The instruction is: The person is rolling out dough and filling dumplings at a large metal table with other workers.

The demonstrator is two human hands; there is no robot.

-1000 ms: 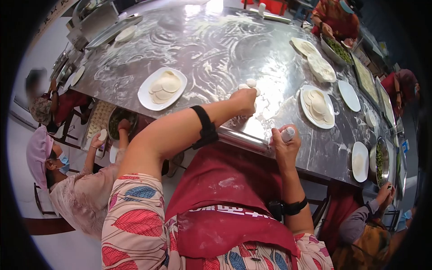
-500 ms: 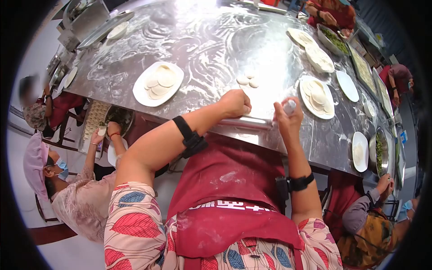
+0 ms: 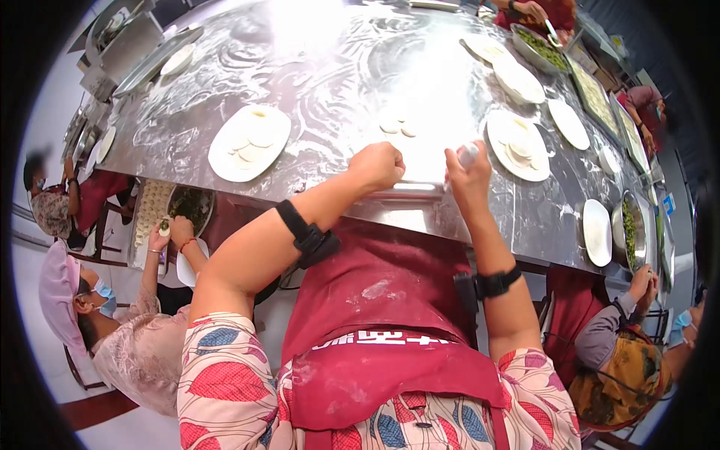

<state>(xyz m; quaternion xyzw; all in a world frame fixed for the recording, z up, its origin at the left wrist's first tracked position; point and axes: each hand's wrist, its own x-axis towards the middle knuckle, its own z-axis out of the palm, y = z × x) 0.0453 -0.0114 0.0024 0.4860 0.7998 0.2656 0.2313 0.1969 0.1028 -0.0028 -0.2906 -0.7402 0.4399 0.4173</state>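
Though blurry, likely roller in right hand.

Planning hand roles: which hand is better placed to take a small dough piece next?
Probably left: the left hand is nearer the small dough pieces; the right hand grips a white cylinder. The left's contents are hidden.

Dough pieces lie on the table between a left plate and a right plate; farther right stands a bowl (a third plate beside it).
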